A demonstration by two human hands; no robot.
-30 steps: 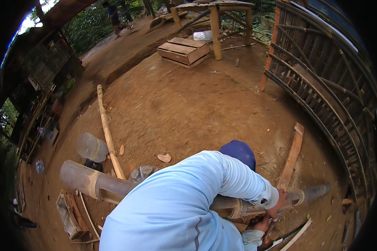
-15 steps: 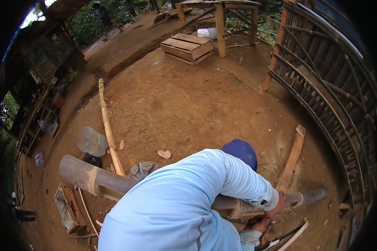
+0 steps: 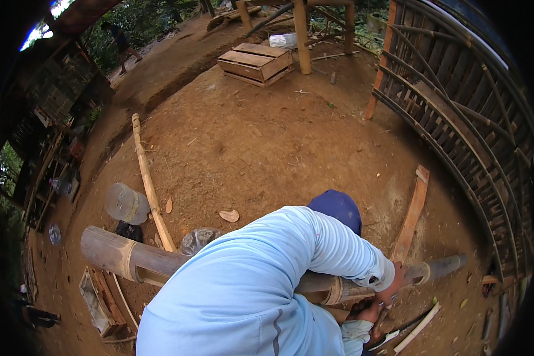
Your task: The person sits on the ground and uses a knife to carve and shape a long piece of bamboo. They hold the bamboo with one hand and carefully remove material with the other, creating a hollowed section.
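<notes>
Neither of my hands is in the picture. In front of me a co-worker in a light blue long-sleeved shirt and a dark blue cap bends over a thick bamboo pole. Openings are cut along the pole, and the worker's body hides its middle. One of the worker's hands rests on the pole's right part. The other hand is just below, close to the first. What the hands grip is too hidden to make out.
A reddish wooden plank lies beyond the pole. At left are a peeled pole, a clear plastic container and a wooden box. Farther off stand a wooden crate and a slatted bamboo wall. A distant person walks.
The view has shifted and tilted slightly. The co-worker's lower hand has come up a little toward the other hand. The distant person has moved left.
</notes>
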